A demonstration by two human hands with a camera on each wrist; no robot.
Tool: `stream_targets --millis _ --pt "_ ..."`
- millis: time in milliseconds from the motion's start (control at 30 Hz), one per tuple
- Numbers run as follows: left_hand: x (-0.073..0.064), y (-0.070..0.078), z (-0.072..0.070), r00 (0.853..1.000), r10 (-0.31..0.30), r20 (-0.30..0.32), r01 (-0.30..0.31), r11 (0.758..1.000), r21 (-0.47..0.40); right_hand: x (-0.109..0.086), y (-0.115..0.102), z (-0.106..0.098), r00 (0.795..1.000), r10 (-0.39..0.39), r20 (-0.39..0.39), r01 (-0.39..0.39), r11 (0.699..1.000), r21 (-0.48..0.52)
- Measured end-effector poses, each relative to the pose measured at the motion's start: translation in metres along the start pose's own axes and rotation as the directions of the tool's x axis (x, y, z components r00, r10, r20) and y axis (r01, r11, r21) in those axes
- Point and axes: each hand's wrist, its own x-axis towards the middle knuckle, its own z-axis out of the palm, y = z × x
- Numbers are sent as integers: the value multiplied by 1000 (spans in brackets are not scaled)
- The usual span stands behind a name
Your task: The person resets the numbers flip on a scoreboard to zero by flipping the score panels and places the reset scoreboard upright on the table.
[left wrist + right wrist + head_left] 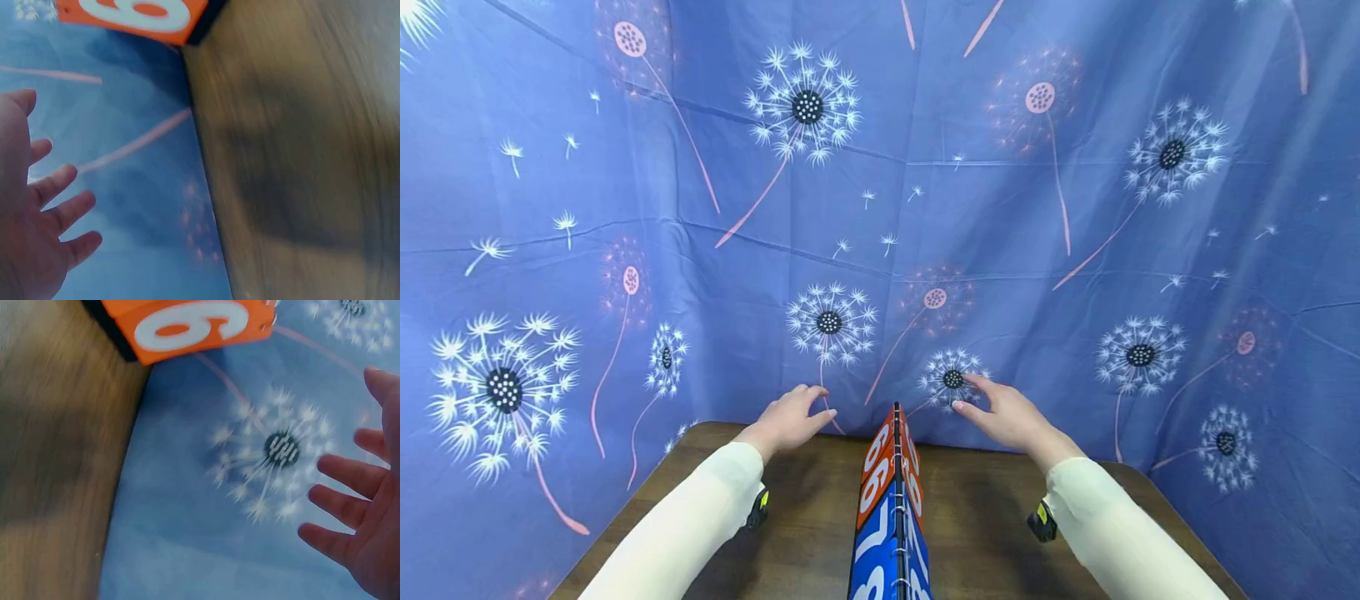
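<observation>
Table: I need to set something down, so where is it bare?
Bare table: between the number stand and left sleeve, and between the number stand and right sleeve. Crowded: the middle, under the number stand, with the left hand and right hand flanking its far end.

I'm counting two hands [786, 419] [1013, 417], two sleeves [692, 517] [1123, 525] and two wrist cams [757, 510] [1042, 523] here. Then you've got one scoreboard [878, 508], one table [805, 525] and one cloth [880, 108], as far as I can tell.
</observation>
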Motion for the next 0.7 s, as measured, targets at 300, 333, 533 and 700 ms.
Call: stream_targets --millis 300,333,533,700 --pt "16 42 10 994 44 96 -3 920 -391 -34 -64 1 975 -218 33 217 976 17" --pt "18 46 13 993 52 104 -5 913 -408 -40 -71 2 967 -252 47 251 968 24" --pt "26 60 31 993 74 90 -26 896 -443 -70 -100 11 887 -441 138 428 896 114" --pt "32 71 42 994 74 83 -27 884 -466 -91 -107 20 833 -529 161 512 848 135"
